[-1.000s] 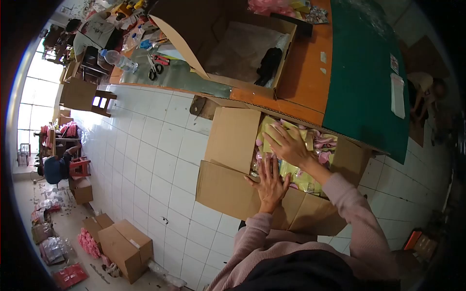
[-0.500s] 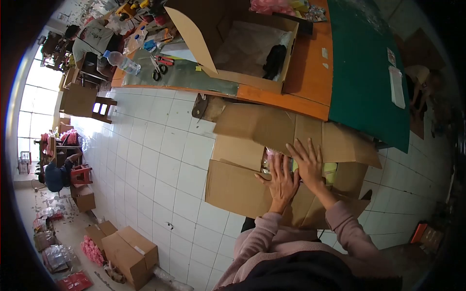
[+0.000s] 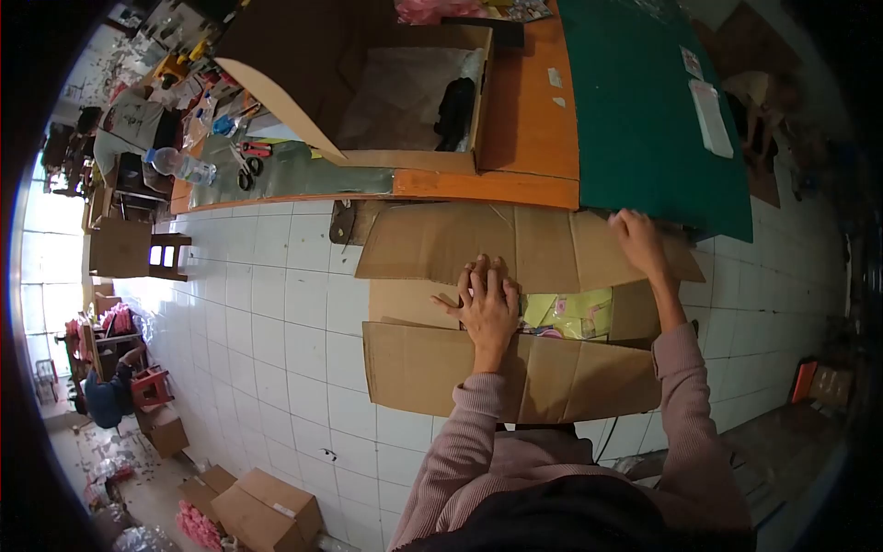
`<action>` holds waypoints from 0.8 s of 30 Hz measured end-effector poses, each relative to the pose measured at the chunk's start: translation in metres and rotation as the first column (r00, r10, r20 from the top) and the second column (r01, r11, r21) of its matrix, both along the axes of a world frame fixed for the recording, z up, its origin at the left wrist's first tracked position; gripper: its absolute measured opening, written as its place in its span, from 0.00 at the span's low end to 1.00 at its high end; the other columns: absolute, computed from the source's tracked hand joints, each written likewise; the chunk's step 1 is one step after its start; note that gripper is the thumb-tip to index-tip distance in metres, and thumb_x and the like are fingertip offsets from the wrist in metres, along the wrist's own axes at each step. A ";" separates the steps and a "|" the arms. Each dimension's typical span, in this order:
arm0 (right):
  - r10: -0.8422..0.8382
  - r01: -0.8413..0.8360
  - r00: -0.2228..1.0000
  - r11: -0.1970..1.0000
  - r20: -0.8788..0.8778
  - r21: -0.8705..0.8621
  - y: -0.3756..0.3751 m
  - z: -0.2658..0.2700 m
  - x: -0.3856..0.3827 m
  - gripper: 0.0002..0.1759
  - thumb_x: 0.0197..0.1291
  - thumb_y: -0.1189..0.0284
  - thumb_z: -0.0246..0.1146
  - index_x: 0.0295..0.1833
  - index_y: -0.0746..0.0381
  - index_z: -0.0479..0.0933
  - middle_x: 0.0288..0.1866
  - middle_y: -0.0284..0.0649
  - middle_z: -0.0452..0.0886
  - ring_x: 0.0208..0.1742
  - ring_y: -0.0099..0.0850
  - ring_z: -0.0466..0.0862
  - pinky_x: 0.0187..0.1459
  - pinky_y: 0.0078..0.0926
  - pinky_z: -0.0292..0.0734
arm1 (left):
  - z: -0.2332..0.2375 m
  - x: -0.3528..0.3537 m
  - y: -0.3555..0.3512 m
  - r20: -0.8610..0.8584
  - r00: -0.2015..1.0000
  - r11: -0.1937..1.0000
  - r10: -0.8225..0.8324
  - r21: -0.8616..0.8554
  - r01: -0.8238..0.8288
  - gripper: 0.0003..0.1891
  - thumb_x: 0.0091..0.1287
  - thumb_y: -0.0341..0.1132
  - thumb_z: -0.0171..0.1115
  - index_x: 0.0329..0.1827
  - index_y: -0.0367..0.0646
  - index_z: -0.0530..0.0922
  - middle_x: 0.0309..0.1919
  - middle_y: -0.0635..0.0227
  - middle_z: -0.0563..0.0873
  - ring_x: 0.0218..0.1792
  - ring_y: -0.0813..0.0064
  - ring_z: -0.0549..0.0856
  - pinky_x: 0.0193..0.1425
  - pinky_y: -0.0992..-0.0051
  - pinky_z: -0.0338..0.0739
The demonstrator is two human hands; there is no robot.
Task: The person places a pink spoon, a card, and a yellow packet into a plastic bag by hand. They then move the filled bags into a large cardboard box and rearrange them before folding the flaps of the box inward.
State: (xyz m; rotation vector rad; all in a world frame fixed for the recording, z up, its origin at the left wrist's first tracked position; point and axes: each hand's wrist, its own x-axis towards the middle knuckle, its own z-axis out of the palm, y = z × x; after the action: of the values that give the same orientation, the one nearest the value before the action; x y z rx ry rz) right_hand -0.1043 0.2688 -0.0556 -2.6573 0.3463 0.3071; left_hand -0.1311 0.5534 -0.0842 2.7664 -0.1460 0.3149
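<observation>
A large cardboard carton [image 3: 441, 373] stands in front of me with its long flaps folded out and a gap along the middle. Inside the gap lie yellow-green packets [image 3: 570, 313] in clear plastic with bits of pink. My left hand [image 3: 489, 308] rests at the left part of the gap, fingers spread, its fingertips on the lower edge of the far flap [image 3: 432, 241]. My right hand [image 3: 641, 244] is at the far edge of that flap, toward the right, its fingers curled over the edge close to the green tabletop.
An orange table [image 3: 529, 138] with a green top [image 3: 644, 110] borders the carton's far side. On it are an open carton [image 3: 405, 161], scissors [image 3: 246, 170] and a water bottle [image 3: 184, 166]. Closed cartons [image 3: 262, 506] stand on the floor lower left; other people sit farther off.
My right hand has left the middle of the carton and moved right and away to the far flap's edge. My left hand stays over the gap. The view has shifted, and more yellow-green packets show.
</observation>
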 end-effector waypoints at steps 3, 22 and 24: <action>0.095 0.108 0.915 0.879 0.392 -0.465 0.050 -0.015 -0.053 0.24 0.62 0.54 0.53 0.60 0.51 0.70 0.65 0.47 0.66 0.67 0.41 0.64 0.56 0.55 0.63 | 0.003 -0.011 0.004 -0.044 0.999 0.999 -0.015 0.033 0.017 0.16 0.60 0.44 0.51 0.50 0.54 0.77 0.58 0.76 0.74 0.62 0.70 0.67 0.61 0.30 0.32; 0.285 -0.297 0.924 0.955 -0.255 -0.009 0.021 -0.028 0.025 0.49 0.52 0.34 0.48 0.68 0.62 0.58 0.70 0.53 0.55 0.72 0.46 0.55 0.67 0.53 0.52 | -0.001 -0.014 0.002 0.028 0.998 0.995 0.063 0.069 -0.065 0.13 0.60 0.42 0.51 0.45 0.51 0.75 0.54 0.74 0.74 0.62 0.71 0.65 0.63 0.31 0.32; 0.268 -0.272 0.916 0.962 -0.299 0.030 0.046 -0.032 0.045 0.51 0.50 0.32 0.48 0.67 0.63 0.59 0.67 0.54 0.60 0.69 0.47 0.60 0.65 0.50 0.57 | 0.002 -0.020 0.004 0.062 0.997 0.998 0.053 0.040 -0.056 0.12 0.63 0.42 0.49 0.45 0.52 0.75 0.55 0.77 0.75 0.62 0.73 0.67 0.63 0.32 0.31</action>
State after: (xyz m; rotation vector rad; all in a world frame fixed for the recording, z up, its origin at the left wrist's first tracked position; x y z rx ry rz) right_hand -0.0589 0.3144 -0.0874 -2.6696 0.0681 0.8053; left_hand -0.1507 0.5576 -0.0817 2.8072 -0.0935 0.4155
